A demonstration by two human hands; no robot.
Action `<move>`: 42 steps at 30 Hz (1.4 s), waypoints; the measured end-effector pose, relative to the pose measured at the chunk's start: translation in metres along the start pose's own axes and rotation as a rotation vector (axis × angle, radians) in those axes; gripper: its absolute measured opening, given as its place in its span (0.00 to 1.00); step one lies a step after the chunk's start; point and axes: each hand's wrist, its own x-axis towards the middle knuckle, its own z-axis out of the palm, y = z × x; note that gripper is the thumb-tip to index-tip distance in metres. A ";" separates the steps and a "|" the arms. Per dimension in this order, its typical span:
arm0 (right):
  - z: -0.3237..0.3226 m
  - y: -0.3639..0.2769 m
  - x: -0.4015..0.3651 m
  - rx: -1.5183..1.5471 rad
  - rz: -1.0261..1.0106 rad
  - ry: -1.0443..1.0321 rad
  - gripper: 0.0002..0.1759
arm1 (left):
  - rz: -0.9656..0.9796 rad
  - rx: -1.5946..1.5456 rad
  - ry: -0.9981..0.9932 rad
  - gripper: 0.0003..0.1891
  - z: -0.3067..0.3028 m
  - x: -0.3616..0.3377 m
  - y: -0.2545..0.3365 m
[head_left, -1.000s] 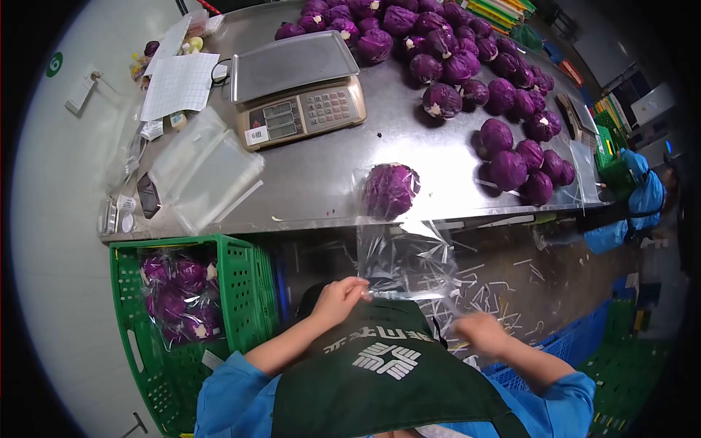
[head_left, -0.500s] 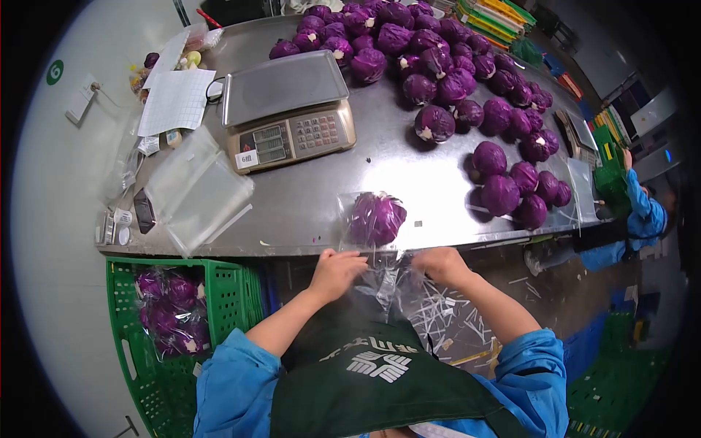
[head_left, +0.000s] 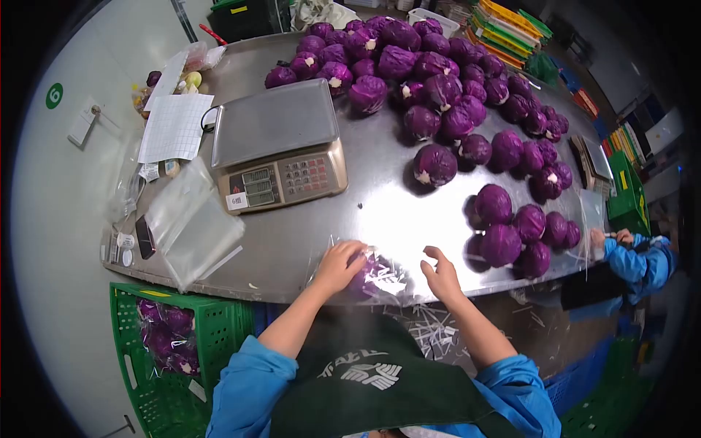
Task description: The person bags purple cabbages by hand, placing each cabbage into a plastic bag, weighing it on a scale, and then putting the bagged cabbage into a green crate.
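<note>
A red cabbage (head_left: 363, 283) in a clear plastic bag lies at the front edge of the steel table (head_left: 292, 252), with white streaks showing over its right side. My left hand (head_left: 338, 269) is curled over the cabbage's upper left and grips it through the film. To the right of the bag, my right hand (head_left: 443, 276) is held off it, thumb and fingers apart, with nothing in it. Part of the cabbage is hidden behind my left hand.
A digital scale (head_left: 281, 146) stands behind my left hand. Clear bags (head_left: 197, 226) lie at the left. Loose red cabbages (head_left: 435, 165) cover the back and right. A green crate (head_left: 212, 321) with bagged cabbages stands below left. Another person (head_left: 635, 266) works at far right.
The bagged cabbage now lies under my left hand, its loose bag end no longer stretched toward me. My right hand has let go of the film and opened. The view has shifted.
</note>
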 end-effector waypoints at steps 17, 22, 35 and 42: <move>0.150 -0.163 -0.040 0.559 -0.389 -1.323 0.54 | -0.147 -1.311 0.711 0.46 -0.158 -0.197 0.004; 0.228 -0.193 -0.061 0.173 -0.406 -1.161 0.42 | -0.194 -0.996 1.155 0.26 -0.204 -0.406 -0.064; 0.247 -0.154 -0.062 0.163 -0.007 -0.920 0.24 | -0.297 -1.769 1.398 0.25 -0.200 -0.507 -0.064; 0.248 -0.141 -0.065 0.155 -0.027 -0.865 0.23 | -1.109 -0.826 1.157 0.33 -0.123 -0.507 -0.126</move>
